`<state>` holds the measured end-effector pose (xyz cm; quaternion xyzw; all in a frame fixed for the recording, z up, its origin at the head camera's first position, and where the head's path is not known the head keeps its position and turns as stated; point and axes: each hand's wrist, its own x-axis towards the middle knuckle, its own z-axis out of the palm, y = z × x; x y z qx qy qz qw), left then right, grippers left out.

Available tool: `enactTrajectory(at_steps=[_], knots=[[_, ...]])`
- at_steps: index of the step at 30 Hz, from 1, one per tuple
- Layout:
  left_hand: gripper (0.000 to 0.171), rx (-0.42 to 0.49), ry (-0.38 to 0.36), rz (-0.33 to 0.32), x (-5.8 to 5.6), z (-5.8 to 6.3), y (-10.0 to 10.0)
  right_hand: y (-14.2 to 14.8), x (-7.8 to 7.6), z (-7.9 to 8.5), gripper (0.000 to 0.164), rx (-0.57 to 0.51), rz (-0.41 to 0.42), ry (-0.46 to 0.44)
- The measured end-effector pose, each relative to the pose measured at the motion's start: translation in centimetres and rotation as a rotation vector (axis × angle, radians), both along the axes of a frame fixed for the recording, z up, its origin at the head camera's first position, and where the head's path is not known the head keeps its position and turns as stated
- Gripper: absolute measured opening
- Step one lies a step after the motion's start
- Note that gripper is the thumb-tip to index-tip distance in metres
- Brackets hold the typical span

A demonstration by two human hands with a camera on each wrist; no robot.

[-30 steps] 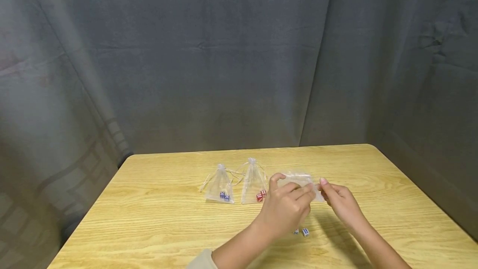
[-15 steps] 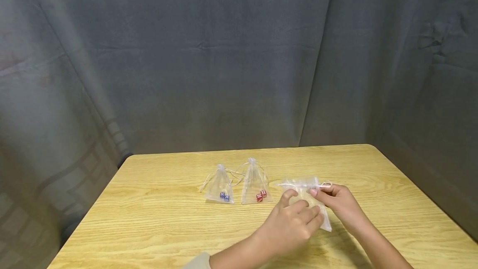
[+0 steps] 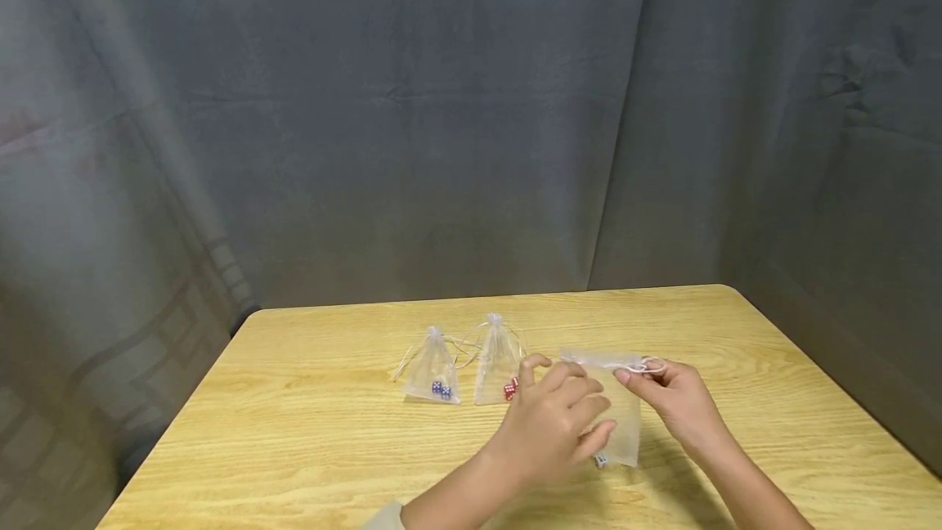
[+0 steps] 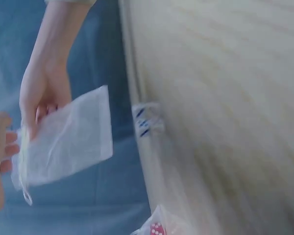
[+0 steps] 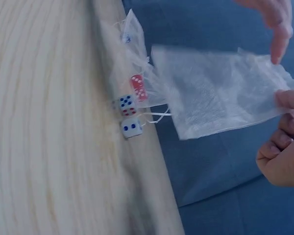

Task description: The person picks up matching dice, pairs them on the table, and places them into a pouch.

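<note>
My right hand pinches a sheer white drawstring pouch at one upper corner, beside its white cord loop. The pouch hangs flat, with nothing showing inside it in the right wrist view. My left hand hovers at the pouch's other side with fingers spread and loosely bent, one fingertip close to the mouth. Two white dice lie on the table below: one die shows two blue pips, and the other die shows blue and red pips. In the head view, the left hand covers part of them.
Two tied sheer pouches lie on the wooden table, left of the hands. One pouch contains blue dice; the other pouch contains red dice. A grey curtain hangs behind the table.
The pouch has turned from lying away over the table to hanging down from the right hand. My left hand has come off it and shifted slightly left and up, fingers spreading.
</note>
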<state>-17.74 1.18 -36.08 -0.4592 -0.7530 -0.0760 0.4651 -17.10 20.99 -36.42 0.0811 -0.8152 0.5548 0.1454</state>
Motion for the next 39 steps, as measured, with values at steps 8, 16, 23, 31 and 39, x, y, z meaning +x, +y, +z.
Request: enactTrajectory(at_steps=[8, 16, 23, 31, 39], knots=[[0.01, 0.429, -0.457, -0.061, -1.4, 0.8, -1.5, -0.4, 0.9, 0.7, 0.01, 0.115, -0.047, 0.084], [0.012, 0.563, -0.644, -0.131, -1.6, 0.9, -1.7, -1.5, 1.5, 0.7, 0.003, 0.226, -0.03, 0.252], [0.031, 0.397, -0.668, -0.028, -1.5, 0.3, -1.6, -1.9, 1.4, 0.4, 0.025, 0.296, -0.039, 0.487], [0.025, 0.297, -0.58, 0.018, -1.5, -0.1, -1.3, -2.0, 1.4, 0.4, 0.027, 0.309, -0.07, 0.53], [0.008, 0.251, -0.544, 0.037, -1.3, -0.4, -1.1, -2.0, 1.4, 0.4, 0.026, 0.301, -0.078, 0.513]])
